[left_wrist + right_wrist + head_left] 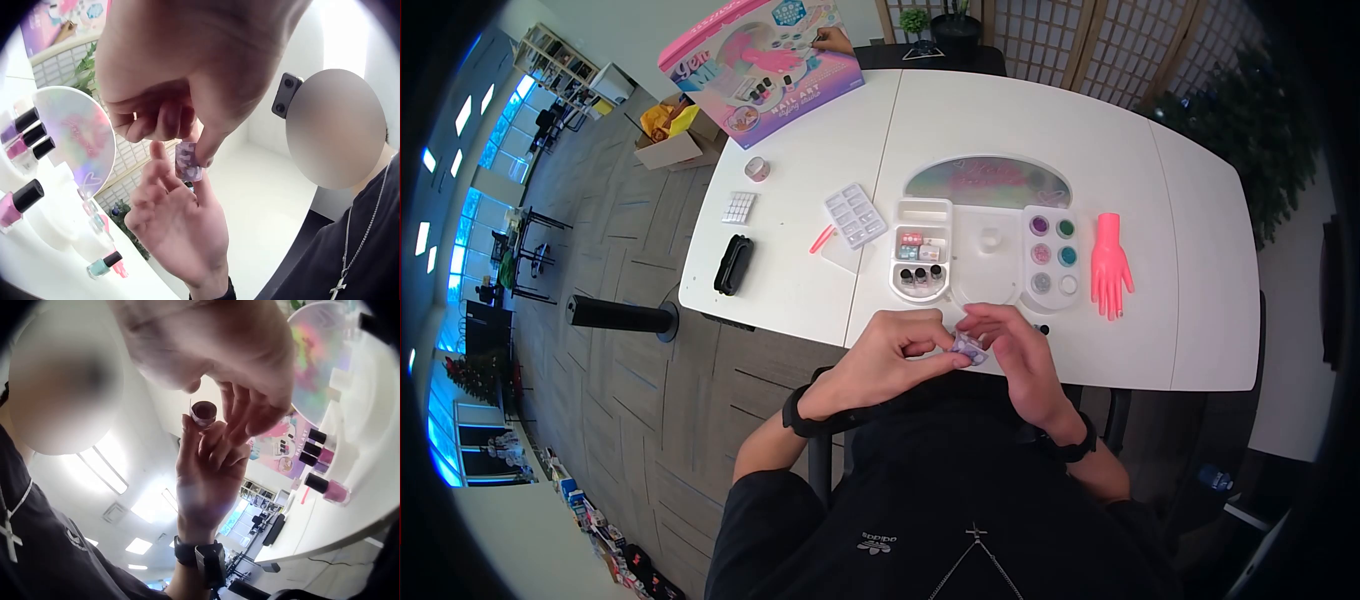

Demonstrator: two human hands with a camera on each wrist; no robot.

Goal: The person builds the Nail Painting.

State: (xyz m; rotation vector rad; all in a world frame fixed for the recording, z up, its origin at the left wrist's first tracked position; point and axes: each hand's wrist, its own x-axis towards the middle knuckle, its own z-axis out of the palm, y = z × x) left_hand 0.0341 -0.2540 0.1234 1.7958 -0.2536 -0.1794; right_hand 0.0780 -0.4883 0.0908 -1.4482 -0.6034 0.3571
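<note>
My left hand [905, 350] pinches a small purple-and-white patterned roll [970, 348] between thumb and fingers, over the table's front edge. In the left wrist view the roll [187, 161] shows its mottled lilac pattern. Looking from the right wrist, its hollow round end [204, 411] faces up and a thin loose edge stands out at one side. My right hand [1022, 365] is held close beside it, fingers loosely bent and thumb apart from them. The right thumb tip [192, 385] hovers just above the roll in that view.
A white nail-art station [985, 260] stands ahead, with polish bottles [920, 275] and a glitter-pot tray [1052, 255]. A pink model hand [1111, 265] lies to its right. Leftward are a white mould tray [855, 215], a black case [733, 265] and the product box [765, 70].
</note>
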